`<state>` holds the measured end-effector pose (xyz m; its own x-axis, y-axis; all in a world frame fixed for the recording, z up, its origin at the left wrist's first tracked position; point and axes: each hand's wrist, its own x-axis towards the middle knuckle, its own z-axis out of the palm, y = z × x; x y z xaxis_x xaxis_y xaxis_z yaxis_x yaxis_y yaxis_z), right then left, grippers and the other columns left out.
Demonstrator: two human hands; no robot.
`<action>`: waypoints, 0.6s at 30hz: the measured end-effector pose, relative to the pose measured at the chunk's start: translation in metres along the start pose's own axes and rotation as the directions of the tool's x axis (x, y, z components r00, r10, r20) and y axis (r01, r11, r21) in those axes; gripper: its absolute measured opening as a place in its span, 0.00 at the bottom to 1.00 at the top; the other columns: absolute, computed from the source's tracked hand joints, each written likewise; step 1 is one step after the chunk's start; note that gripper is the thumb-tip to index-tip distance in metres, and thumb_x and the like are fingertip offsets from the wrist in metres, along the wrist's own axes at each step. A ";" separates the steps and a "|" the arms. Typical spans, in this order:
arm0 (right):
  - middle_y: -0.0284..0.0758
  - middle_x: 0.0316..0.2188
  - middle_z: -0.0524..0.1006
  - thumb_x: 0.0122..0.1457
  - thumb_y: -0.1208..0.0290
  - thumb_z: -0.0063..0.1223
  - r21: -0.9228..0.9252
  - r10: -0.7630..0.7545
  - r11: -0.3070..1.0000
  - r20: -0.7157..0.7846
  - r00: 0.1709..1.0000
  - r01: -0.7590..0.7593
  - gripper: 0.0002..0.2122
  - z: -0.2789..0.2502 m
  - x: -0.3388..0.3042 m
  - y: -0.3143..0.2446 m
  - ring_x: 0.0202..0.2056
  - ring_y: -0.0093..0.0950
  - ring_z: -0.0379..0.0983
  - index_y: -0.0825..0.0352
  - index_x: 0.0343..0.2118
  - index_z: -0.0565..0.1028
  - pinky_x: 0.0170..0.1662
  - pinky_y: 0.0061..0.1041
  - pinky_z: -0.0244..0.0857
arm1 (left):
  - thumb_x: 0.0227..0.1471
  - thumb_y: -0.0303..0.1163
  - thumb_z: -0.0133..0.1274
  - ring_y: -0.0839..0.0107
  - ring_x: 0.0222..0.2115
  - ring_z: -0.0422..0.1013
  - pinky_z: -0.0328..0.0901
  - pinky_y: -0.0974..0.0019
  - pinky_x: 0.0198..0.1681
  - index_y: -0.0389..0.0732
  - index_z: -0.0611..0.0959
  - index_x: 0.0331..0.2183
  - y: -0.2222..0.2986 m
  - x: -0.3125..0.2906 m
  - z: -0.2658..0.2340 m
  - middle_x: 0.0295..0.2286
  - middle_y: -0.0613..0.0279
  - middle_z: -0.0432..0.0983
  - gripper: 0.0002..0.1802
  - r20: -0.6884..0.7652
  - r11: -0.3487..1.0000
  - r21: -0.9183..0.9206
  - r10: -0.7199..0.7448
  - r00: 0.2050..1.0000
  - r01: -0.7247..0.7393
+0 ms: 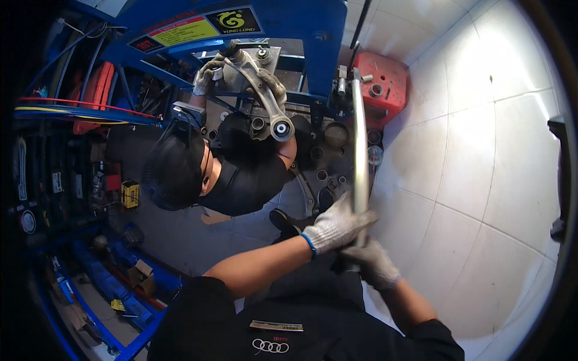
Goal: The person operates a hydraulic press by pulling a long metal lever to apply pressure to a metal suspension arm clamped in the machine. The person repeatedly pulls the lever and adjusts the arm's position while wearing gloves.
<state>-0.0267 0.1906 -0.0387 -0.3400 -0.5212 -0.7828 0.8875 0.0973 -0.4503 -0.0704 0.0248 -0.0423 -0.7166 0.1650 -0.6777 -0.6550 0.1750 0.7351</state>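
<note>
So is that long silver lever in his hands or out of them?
In them: both gloved hands, left and right, wrap the long silver lever near its lower end.

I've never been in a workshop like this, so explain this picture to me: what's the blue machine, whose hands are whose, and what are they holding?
This is one fisheye view from a camera on a person's head, looking down. That person's gloved left hand and right hand both grip a long metal lever, which runs up to a red pump unit. The blue frame looks like a workshop press. A co-worker in black crouches below it, gloved hands steadying a silver metal arm on the press. The floor is pale tile.
</note>
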 end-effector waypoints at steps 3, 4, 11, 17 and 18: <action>0.39 0.36 0.78 0.53 0.67 0.64 0.446 -0.089 0.894 0.080 0.993 0.044 0.19 0.000 -0.042 -0.032 0.34 0.28 0.78 0.68 0.46 0.73 0.34 0.27 0.73 | 0.46 0.50 0.63 0.56 0.45 0.76 0.71 0.57 0.47 0.35 0.72 0.52 0.052 -0.019 -0.002 0.44 0.42 0.76 0.39 0.052 0.997 -0.032 -0.072 0.996 0.073; 0.39 0.37 0.78 0.54 0.67 0.62 0.137 -0.001 0.991 0.033 0.999 -0.003 0.18 -0.008 -0.032 -0.024 0.36 0.30 0.78 0.67 0.47 0.73 0.36 0.29 0.74 | 0.45 0.50 0.63 0.54 0.45 0.76 0.71 0.57 0.48 0.36 0.72 0.52 0.048 -0.016 0.005 0.44 0.42 0.76 0.39 -0.041 1.000 -0.016 0.014 0.999 -0.015; 0.44 0.52 0.74 0.55 0.63 0.60 -0.840 -0.251 0.537 -0.076 0.965 0.074 0.30 -0.077 0.185 0.167 0.54 0.42 0.71 0.64 0.60 0.64 0.56 0.37 0.66 | 0.47 0.41 0.59 0.45 0.52 0.70 0.63 0.58 0.58 0.30 0.66 0.57 -0.183 0.114 0.050 0.50 0.35 0.72 0.40 -0.215 0.967 0.207 -0.104 0.971 0.149; 0.47 0.45 0.79 0.58 0.56 0.58 -0.784 -0.072 0.615 -0.159 0.985 -0.082 0.23 -0.054 0.115 0.105 0.47 0.42 0.76 0.65 0.51 0.74 0.48 0.37 0.71 | 0.45 0.48 0.62 0.48 0.47 0.74 0.68 0.56 0.53 0.35 0.75 0.51 -0.124 0.072 0.025 0.45 0.38 0.76 0.36 0.024 0.970 0.135 -0.207 0.978 0.202; 0.47 0.42 0.79 0.58 0.57 0.58 -0.668 -0.025 0.742 -0.108 0.994 -0.054 0.21 -0.040 0.078 0.075 0.44 0.41 0.77 0.67 0.49 0.74 0.46 0.37 0.72 | 0.45 0.49 0.62 0.48 0.46 0.75 0.69 0.56 0.51 0.35 0.76 0.50 -0.088 0.042 0.022 0.44 0.39 0.77 0.36 0.040 0.980 0.069 -0.190 0.981 0.187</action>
<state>0.0011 0.1909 -0.1507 -0.3937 -0.4290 -0.8130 0.4692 0.6667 -0.5791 -0.0373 0.0380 -0.1363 -0.5689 0.1675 -0.8051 -0.7592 0.2692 0.5925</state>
